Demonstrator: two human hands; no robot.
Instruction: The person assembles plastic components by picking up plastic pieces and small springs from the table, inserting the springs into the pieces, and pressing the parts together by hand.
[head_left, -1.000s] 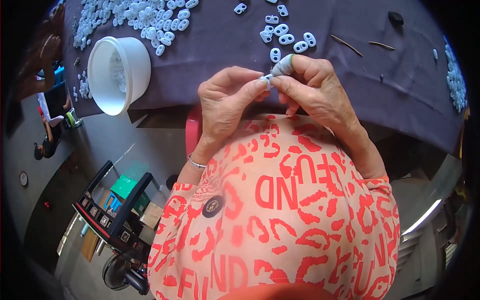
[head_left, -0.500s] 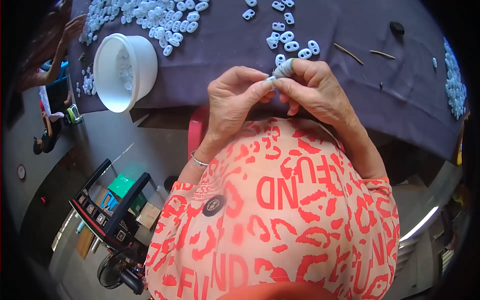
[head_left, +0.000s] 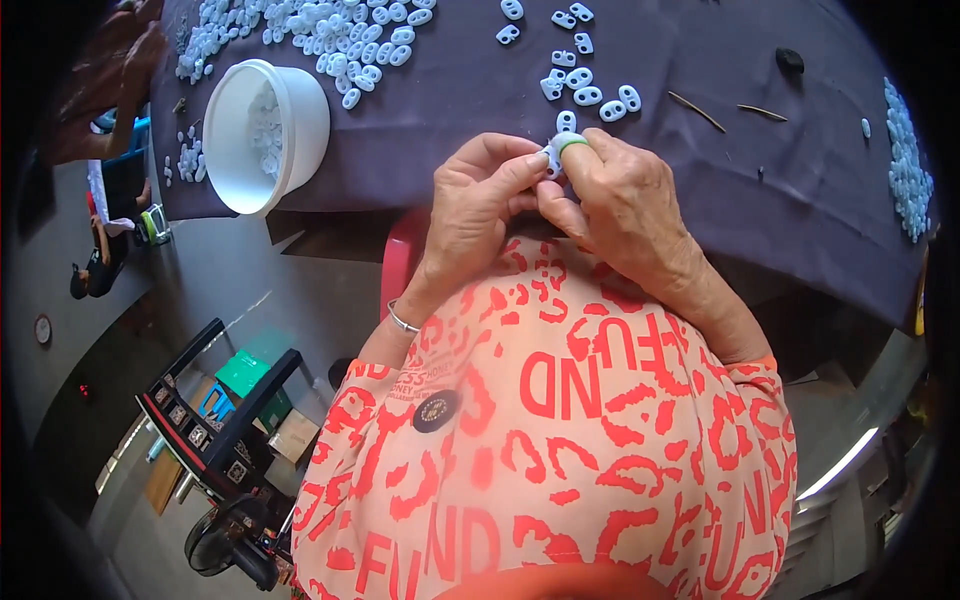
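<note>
My left hand (head_left: 472, 195) is closed, its thumb and fingertips pinching a small white two-holed cord stopper (head_left: 553, 163). Against the same piece press the fingers of my right hand (head_left: 630, 195), also closed. A whitish wrap with a green band covers my right index finger. Just beyond my fingertips lies a loose cord stopper (head_left: 566, 121), and several more like it (head_left: 588, 96) are scattered farther up the dark tablecloth. My fingers hide part of the held piece.
A white tub (head_left: 316, 130) with small pale parts inside stands at the left, near a large heap of white stoppers (head_left: 340, 40). Two thin sticks (head_left: 697, 111) and a black lump (head_left: 790, 61) lie to the right. Small bluish parts (head_left: 908, 160) line the right edge. Another person's arm (head_left: 135, 85) is far left.
My right hand has turned over, its knuckles now higher and its index finger bent over the stopper. The held stopper's holed face now shows. The view has shifted slightly.
</note>
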